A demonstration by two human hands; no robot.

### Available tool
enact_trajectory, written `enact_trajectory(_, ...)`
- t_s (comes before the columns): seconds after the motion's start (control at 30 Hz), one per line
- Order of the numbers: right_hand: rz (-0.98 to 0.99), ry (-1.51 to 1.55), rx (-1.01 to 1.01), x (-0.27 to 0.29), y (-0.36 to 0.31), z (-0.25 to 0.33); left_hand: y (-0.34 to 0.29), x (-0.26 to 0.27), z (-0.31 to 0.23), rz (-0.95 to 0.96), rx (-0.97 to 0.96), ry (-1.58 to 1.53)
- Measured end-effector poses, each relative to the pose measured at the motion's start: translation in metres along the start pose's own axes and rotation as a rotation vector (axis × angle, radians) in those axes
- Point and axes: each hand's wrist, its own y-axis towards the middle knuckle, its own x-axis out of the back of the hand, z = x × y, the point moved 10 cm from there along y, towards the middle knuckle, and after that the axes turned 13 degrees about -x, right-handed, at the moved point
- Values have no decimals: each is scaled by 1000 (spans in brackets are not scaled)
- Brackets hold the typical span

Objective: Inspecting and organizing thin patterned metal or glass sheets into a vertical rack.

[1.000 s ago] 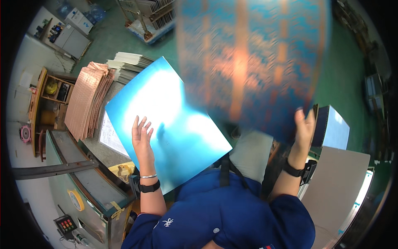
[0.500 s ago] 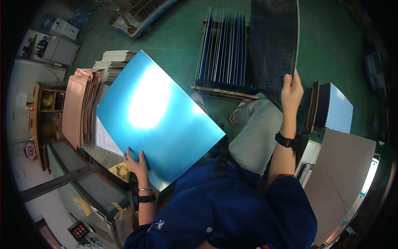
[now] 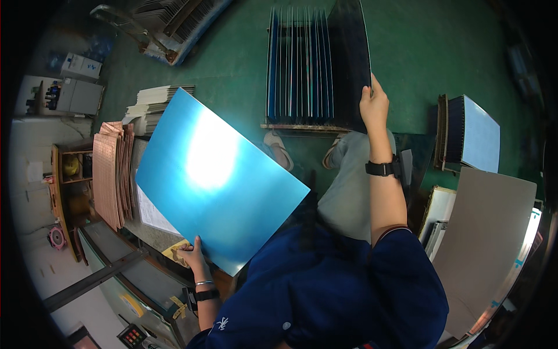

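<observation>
A large shiny blue sheet lies tilted across the left side in front of me, its face catching a bright glare. My left hand grips its near left edge, thumb against the face and the other fingers curled at the edge. Farther out on the right, my right hand is closed on the side edge of a dark sheet, held upright. That sheet stands at the right end of a floor rack in which several thin upright sheets are lined up. The dark sheet's lower edge is hard to make out.
At the left stand copper-coloured panels and a pile of pale sheets. Papers lie partly under the blue sheet. On the right are a second rack with a pale-faced panel and a large grey board. A loaded cart stands far left.
My right hand has brought the dark sheet leftward, close against the racked sheets. The left hand's fingers, earlier spread on the blue sheet, are now curled at its edge. The view has shifted slightly.
</observation>
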Motion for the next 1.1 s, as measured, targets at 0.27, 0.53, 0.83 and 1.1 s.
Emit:
enact_trajectory(0.27,73,40,-148,-25,35,-4,-6,-6,1,49,15,-37)
enact_trajectory(0.53,66,-30,-232,-40,33,7,-12,-1,16,0,82,-103)
enact_trajectory(0.83,95,-65,-252,-54,37,16,-43,-35,25,196,536,-626)
enact_trajectory(1.1,51,-66,-75,-45,45,27,-37,-36,32,200,421,-683)
